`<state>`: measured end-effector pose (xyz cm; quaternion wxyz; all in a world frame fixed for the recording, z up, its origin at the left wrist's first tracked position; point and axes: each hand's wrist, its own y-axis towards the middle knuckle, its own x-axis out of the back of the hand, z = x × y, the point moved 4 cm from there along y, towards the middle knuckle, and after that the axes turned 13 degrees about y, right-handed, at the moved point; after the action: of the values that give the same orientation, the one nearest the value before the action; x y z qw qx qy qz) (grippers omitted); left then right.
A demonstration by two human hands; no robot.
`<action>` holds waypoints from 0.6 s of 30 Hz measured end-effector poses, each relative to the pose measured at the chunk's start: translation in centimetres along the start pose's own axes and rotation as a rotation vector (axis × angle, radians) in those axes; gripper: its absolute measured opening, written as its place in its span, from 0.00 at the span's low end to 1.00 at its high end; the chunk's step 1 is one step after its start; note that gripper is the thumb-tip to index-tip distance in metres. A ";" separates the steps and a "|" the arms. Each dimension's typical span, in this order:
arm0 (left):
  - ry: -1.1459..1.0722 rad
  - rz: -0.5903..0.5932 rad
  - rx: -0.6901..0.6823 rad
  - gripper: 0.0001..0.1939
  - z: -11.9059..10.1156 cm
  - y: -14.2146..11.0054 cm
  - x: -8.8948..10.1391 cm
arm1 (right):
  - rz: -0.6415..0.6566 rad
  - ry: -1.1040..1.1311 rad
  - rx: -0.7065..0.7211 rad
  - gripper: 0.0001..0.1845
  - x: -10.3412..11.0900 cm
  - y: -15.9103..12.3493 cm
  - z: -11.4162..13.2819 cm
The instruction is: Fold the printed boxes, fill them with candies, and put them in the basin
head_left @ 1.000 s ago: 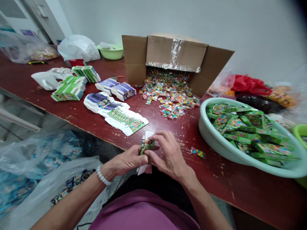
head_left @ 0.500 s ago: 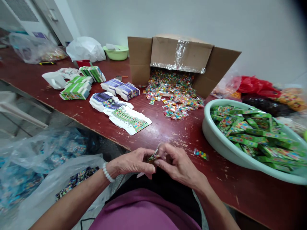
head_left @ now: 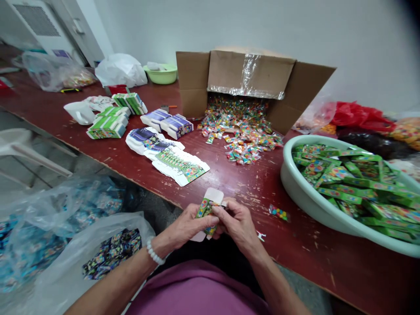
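Between my two hands is a small green printed carton with a white flap standing up at its top. My left hand, with a white bead bracelet at the wrist, grips the carton's left side. The fingers of my right hand close on its right side, the thumb pressed against the printed face. On the table just right of that hand lies a clear packet of coloured candies. Flat green-printed cartons lie fanned out beyond my hands. What is inside the held carton is hidden.
A cardboard box on its side spills small candy packets. The pale green tub at right holds many green cartons. Bundled purple cartons and green cartons stand farther left. Plastic bags sit below the table edge.
The carton has turned upright in my hands, so its printed face and white flap now show. A small white piece has come into view by my right wrist.
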<state>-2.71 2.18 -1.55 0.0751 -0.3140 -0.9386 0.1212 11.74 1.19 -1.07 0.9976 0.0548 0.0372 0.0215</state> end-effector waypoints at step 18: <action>-0.185 -0.368 -0.161 0.25 -0.6 -0.4 -0.1 | -0.123 0.401 -0.114 0.16 -0.5 0.0 -1.1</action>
<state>-2.74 1.95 -0.92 -0.0155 -0.1297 -0.9897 0.0585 11.10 1.33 -2.14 0.9711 -0.0092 0.2369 -0.0270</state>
